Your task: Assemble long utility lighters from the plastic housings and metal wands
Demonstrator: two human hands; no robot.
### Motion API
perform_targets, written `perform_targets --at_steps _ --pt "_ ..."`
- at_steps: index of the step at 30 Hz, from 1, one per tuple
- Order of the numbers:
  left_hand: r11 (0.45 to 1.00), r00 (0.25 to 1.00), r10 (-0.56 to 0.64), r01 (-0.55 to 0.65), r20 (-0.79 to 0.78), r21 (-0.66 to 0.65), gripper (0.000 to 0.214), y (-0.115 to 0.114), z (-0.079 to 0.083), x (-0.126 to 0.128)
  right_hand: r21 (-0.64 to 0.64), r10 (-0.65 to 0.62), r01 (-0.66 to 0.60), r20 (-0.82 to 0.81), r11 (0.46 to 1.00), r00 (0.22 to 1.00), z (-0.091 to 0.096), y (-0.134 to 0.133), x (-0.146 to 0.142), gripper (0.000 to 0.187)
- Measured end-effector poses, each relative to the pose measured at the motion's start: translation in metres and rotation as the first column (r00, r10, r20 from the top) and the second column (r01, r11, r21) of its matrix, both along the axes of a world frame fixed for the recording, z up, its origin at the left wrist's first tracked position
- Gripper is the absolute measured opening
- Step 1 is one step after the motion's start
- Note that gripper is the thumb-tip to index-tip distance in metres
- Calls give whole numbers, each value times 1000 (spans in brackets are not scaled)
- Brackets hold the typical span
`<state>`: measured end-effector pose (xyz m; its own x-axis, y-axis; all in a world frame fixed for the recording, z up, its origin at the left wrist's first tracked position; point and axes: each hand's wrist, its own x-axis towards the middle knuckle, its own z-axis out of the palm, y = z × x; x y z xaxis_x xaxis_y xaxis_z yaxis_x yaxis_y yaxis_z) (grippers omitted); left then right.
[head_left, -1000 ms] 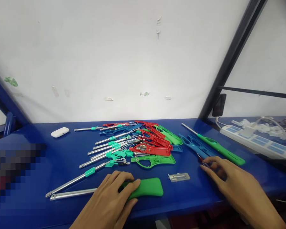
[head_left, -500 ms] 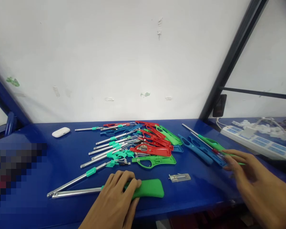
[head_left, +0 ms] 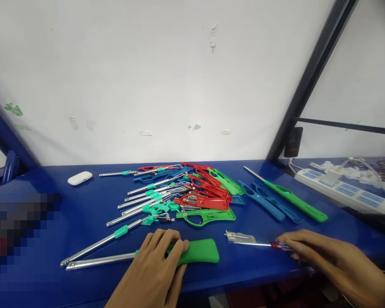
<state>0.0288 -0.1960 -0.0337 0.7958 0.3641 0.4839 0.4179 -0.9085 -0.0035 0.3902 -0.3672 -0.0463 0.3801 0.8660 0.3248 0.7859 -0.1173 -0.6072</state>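
My left hand (head_left: 162, 261) is closed over the green gas lighter (head_left: 202, 251) lying near the front edge, its metal tube pointing left. In my right hand (head_left: 321, 252) is a screwdriver (head_left: 277, 245) with a dark red handle, its thin shaft pointing left. The shaft passes by a small clear fuel tank (head_left: 242, 238); whether they touch I cannot tell. Behind my hands lie a green handle half (head_left: 208, 217), a red handle half (head_left: 208, 201) and several metal tubes (head_left: 128, 215) with turquoise parts and wires.
A second green lighter (head_left: 300, 203) and blue handle shells (head_left: 265, 203) lie at the right of the blue table (head_left: 93, 222). A power strip (head_left: 343, 188) and a phone (head_left: 293, 142) are beyond. A white case (head_left: 80, 178) sits at the left.
My right hand has come left and toward the front edge with the screwdriver, away from the green lighter and blue shells at the right. My left hand has stayed on its lighter.
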Motion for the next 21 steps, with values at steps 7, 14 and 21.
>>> perform_targets --at_steps 7,14,21 --pt "1000 1000 16 -16 -5 24 34 1 2 1 11 -68 68 14 998 998 12 8 2 38" --pt "1000 1000 10 -10 -12 23 36 0 0 3 37 -195 194 16 980 981 26 16 -9 45" --pt "1000 1000 -2 2 6 9 36 0 -1 2 97 -224 220 40 971 974 22 18 -10 44"
